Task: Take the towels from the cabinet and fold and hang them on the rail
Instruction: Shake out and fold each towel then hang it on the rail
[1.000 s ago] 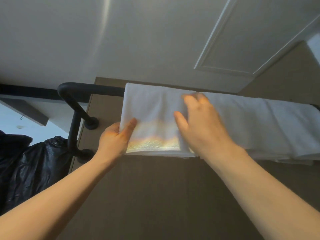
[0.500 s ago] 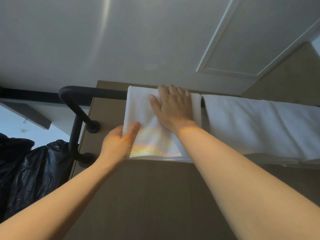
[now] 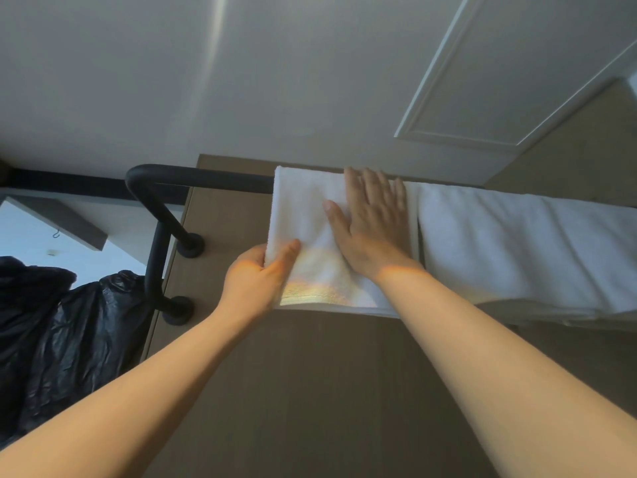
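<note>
A bathroom, it seems. White towels (image 3: 517, 250) drape a black wall rail (image 3: 206, 177). A panelled door (image 3: 499, 81) shows above it and a bin bag (image 3: 69, 322) to its left.

One wide-angle camera, worn on the head, is facing forward at close range. The black towel rail (image 3: 206, 175) is crossing mid-frame just beyond the fingers (image 3: 374, 188), with white wall (image 3: 275, 81) filling everything above them.

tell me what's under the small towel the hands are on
The black rail goes in under the small towel at its top edge; the stretch beneath is covered.
</note>
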The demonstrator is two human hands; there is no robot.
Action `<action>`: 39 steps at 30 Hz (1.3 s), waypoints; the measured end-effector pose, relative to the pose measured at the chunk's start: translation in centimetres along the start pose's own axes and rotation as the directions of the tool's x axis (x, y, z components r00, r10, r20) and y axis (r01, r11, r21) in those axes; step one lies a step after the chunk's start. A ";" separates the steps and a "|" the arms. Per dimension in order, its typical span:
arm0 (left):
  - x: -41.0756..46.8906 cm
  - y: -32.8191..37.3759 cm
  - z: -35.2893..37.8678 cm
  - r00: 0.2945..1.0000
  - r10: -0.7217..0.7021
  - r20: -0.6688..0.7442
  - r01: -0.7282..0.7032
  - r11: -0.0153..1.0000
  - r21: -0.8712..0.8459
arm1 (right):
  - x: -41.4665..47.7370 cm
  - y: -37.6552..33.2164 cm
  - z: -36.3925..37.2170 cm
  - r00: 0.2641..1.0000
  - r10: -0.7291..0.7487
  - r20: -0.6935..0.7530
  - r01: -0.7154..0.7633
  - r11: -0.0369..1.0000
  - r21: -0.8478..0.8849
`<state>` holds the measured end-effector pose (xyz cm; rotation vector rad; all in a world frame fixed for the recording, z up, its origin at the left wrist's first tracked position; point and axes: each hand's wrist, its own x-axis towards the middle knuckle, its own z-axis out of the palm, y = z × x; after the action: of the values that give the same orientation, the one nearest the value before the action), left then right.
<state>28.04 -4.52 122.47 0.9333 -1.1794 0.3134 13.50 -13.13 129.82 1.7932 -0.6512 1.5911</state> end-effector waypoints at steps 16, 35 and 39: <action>-11.7 -6.9 -3.7 0.947 -0.097 0.307 -0.063 0.879 0.472 | -22.0 -1.4 -1.7 0.969 0.002 0.245 -0.071 0.960 0.272; -49.4 -15.2 -8.6 0.608 -0.716 0.344 0.251 0.584 0.772 | -57.4 -4.5 -4.2 0.254 -0.102 0.962 -0.469 0.857 0.215; -53.8 -14.0 -9.1 0.531 -0.820 0.214 0.372 0.453 0.810 | -59.8 -5.4 -4.4 0.189 -0.219 0.957 -0.489 0.824 0.285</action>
<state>22.04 7.16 67.73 2.2254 -1.1500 -0.2417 6.05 -9.42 70.19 3.3305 -0.9755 0.3718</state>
